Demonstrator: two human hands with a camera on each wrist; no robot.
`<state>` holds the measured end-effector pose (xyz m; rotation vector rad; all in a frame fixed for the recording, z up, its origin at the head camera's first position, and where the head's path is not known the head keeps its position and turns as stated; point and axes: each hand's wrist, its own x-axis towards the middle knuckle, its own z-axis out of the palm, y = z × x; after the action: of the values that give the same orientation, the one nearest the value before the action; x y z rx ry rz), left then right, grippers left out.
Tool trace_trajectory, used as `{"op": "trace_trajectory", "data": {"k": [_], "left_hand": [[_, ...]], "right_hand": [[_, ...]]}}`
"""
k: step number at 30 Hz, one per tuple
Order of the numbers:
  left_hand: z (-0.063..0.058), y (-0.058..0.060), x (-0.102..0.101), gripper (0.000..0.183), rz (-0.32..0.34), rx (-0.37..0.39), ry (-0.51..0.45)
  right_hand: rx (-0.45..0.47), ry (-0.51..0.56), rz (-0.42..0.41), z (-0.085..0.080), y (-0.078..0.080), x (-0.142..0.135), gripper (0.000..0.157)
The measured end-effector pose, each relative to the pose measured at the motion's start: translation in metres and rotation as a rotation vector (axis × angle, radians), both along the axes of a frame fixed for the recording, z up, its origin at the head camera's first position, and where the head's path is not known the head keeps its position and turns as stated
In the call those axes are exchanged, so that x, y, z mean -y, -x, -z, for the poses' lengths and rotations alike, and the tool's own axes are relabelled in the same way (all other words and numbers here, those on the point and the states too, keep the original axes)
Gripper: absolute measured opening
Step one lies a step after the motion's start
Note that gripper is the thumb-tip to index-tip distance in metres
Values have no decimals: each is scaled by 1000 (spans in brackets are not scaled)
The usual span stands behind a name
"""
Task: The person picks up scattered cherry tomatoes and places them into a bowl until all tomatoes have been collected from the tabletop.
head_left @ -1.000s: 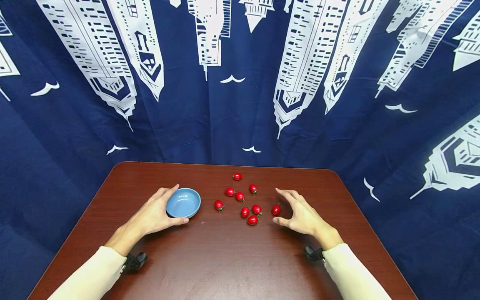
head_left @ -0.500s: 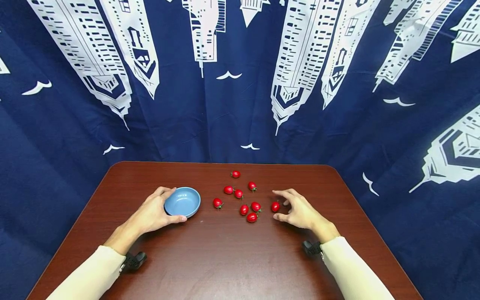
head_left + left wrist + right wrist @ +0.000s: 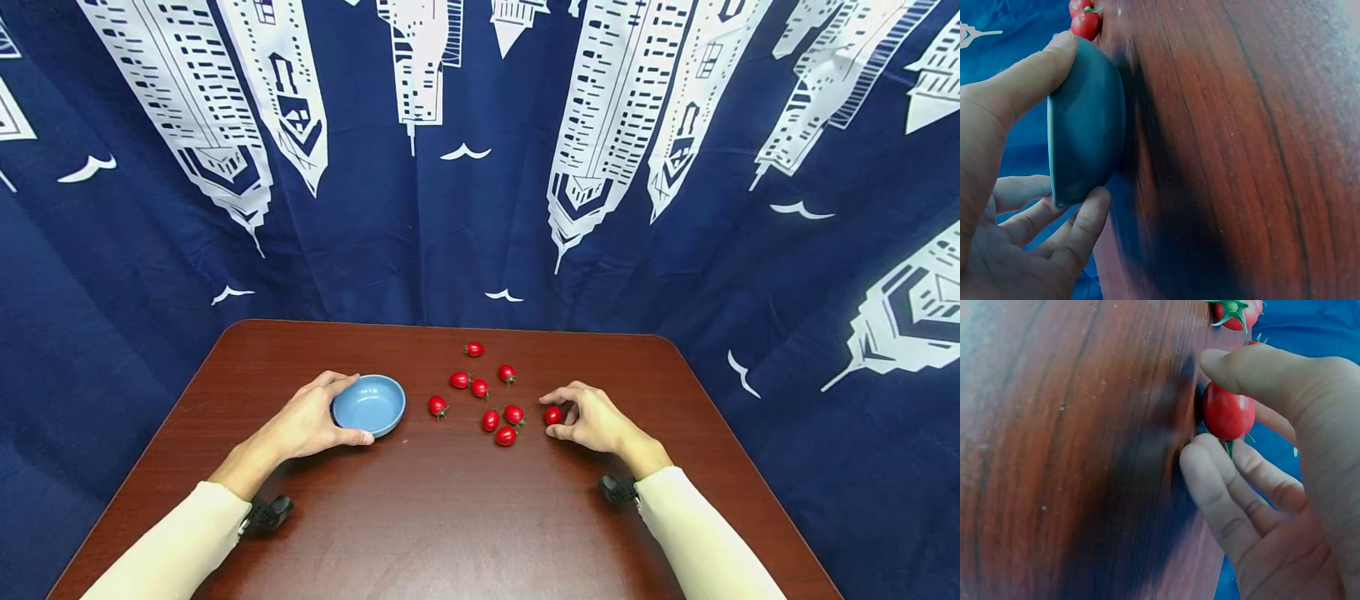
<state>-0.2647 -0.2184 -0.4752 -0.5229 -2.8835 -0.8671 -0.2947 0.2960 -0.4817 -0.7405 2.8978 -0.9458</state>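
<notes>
With left hand [image 3: 307,421], grips the bowl [image 3: 369,405] between thumb and fingers at its left and near sides, toward the left edge of the worktop [image 3: 420,517]. With right hand [image 3: 600,421], curls thumb and fingers round one tomato [image 3: 552,415] toward the right edge; cannot tell how firmly. Has eight more tomatoes [image 3: 479,388] loose between the hands, from one nearest the far edge to a cluster of three [image 3: 506,436] just beside the right fingertips. Could well lose the gripped tomato: glossy, rounded, likely to squirt away under an uneven pinch, especially with fingers down by its stem [image 3: 1229,447]. Might also set the cluster rolling by sweeping fingertips left, or tip the bowl by pressing down on its left side.
</notes>
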Motion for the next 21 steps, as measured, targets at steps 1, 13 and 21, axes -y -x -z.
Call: {"op": "trace_trajectory", "data": {"k": [1, 13, 21], "left_hand": [[0, 0, 0, 112, 4, 3, 0], [-2, 2, -3, 113, 35, -6, -6], [-2, 0, -1, 115, 23, 2, 12]], "right_hand": [[1, 6, -3, 0, 1, 0, 43], [1, -1, 5, 1, 5, 3, 25], [-19, -23, 4, 0, 8, 7, 23]]}}
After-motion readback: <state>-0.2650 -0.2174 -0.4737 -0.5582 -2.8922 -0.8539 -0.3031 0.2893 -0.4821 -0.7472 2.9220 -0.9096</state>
